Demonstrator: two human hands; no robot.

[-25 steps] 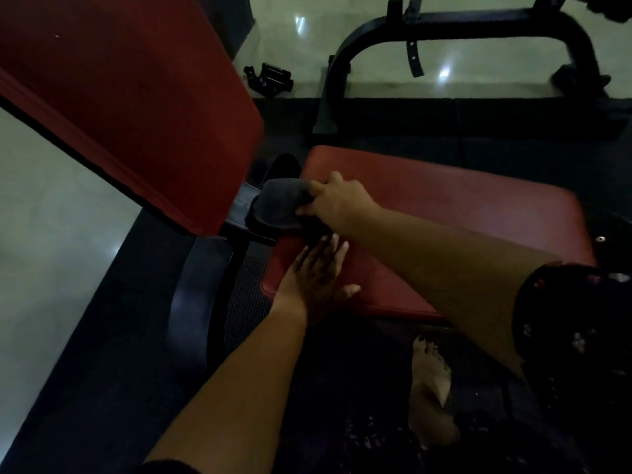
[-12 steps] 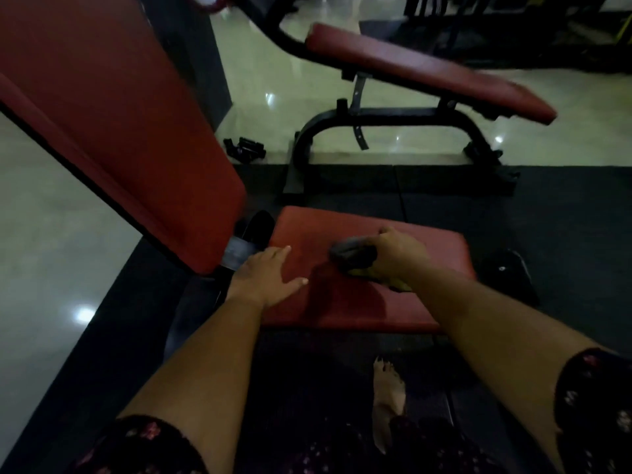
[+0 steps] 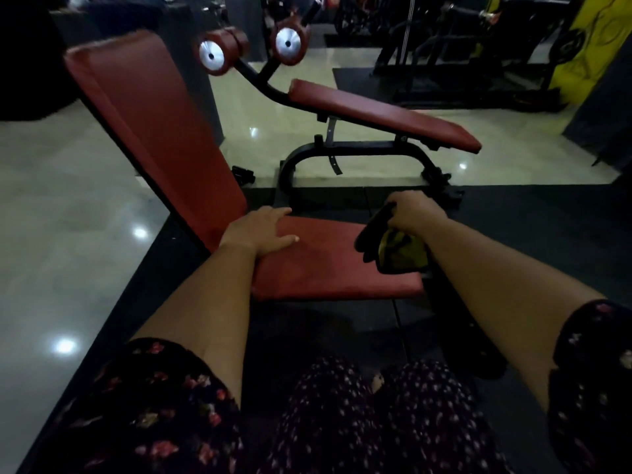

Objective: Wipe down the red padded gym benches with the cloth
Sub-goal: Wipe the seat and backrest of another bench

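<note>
The right hand (image 3: 412, 213) gripped the cloth (image 3: 393, 249), fingers curled round its bunched top, at the right edge of the seat pad (image 3: 325, 265) in the middle of the frame. Bunched so tightly and hanging partly off that edge, the cloth could have skimmed the pad and left strips unwiped. The left hand (image 3: 260, 230) lay flat, fingers straight, holding nothing, on the pad's left end. The cloth looked crumpled, dark outside with yellow folds below.

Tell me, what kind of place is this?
Most likely a gym: a red padded seat with a tilted backrest, a second sloping bench with roller pads behind it, and dark exercise machines farther back.
</note>
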